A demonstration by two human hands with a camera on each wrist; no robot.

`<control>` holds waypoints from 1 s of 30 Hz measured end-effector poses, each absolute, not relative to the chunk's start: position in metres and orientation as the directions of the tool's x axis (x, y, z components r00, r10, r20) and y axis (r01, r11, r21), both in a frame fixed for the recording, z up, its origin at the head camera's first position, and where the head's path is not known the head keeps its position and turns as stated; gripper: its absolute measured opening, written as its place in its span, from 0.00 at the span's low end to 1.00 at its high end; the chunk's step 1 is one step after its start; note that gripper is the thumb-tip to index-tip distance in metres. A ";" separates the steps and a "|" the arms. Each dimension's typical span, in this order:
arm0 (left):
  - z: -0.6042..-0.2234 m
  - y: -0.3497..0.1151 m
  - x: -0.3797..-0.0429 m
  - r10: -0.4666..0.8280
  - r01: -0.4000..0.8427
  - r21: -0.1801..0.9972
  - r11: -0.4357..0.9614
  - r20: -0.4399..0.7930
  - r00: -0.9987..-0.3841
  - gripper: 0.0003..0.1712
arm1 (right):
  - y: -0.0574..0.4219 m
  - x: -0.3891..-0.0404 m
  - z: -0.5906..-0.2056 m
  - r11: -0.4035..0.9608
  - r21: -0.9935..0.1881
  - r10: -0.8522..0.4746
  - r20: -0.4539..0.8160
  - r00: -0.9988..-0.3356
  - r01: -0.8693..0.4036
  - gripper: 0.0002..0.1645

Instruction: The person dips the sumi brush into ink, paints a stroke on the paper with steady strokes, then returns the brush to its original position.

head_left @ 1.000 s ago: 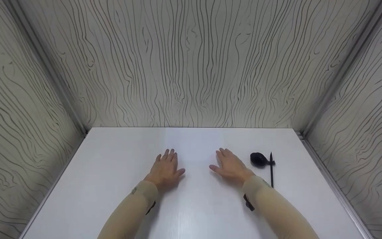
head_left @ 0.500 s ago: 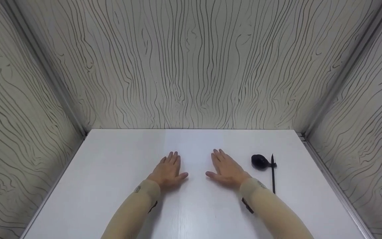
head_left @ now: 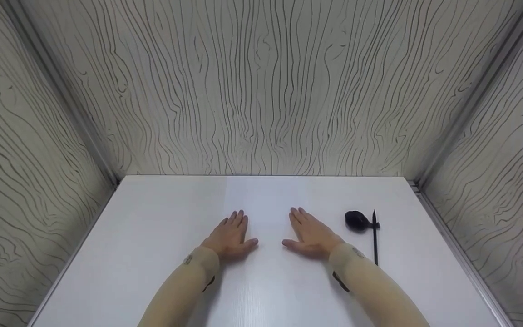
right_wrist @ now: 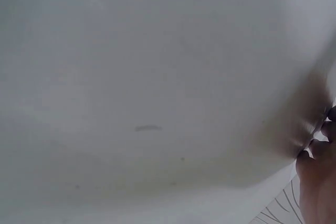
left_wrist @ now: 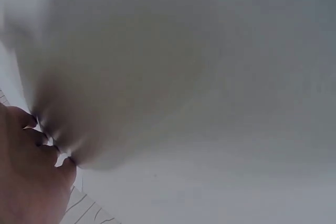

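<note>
My left hand (head_left: 229, 238) lies palm down on the white table (head_left: 161, 213), fingers straight and thumb out to the side. Mirroring it, my right hand (head_left: 313, 236) rests with its fingers extended and its thumb toward the left hand. Neither hand holds anything. To the right of my right hand lies a black bulb-shaped thing (head_left: 357, 221) with a short neck. A thin black stick (head_left: 375, 236) with a pointed far end, like a pencil, lies at that neck; its near end is hidden behind the sleeve. Both wrist views show fingertips against the glossy white surface.
Panels with a wood-grain line pattern (head_left: 261, 91) enclose the table at the back and both sides. Grey metal posts (head_left: 470, 97) stand in the corners. Light beige sleeves (head_left: 177, 286) cover both forearms, with a dark strap under each cuff.
Over the last second both hands have shifted slightly toward each other and their fingers have drawn closer together. Since half a second ago they have barely moved. The black things stay in place.
</note>
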State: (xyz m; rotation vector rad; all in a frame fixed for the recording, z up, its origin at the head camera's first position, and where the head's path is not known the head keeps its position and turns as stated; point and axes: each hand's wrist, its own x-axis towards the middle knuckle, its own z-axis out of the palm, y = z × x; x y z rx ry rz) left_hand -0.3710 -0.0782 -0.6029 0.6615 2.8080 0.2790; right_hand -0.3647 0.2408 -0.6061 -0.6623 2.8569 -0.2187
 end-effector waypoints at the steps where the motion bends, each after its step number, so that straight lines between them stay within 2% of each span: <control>1: -0.603 -0.079 -0.370 0.463 0.416 0.239 0.877 -0.188 -0.866 0.58 | 0.241 -0.364 -0.607 0.888 -0.192 -0.448 -0.162 -0.879 -0.417 0.67; 16: -0.606 -0.081 -0.364 0.468 0.424 0.233 0.875 -0.190 -0.863 0.56 | 0.237 -0.353 -0.602 0.902 -0.198 -0.421 -0.204 -0.884 -0.384 0.67; 24: -0.604 -0.082 -0.358 0.463 0.406 0.284 0.869 -0.175 -0.869 0.57 | 0.234 -0.350 -0.597 0.887 -0.223 -0.446 -0.195 -0.873 -0.404 0.69; 30: -0.603 -0.082 -0.354 0.467 0.410 0.277 0.869 -0.185 -0.865 0.57 | 0.235 -0.347 -0.598 0.892 -0.221 -0.437 -0.205 -0.876 -0.393 0.69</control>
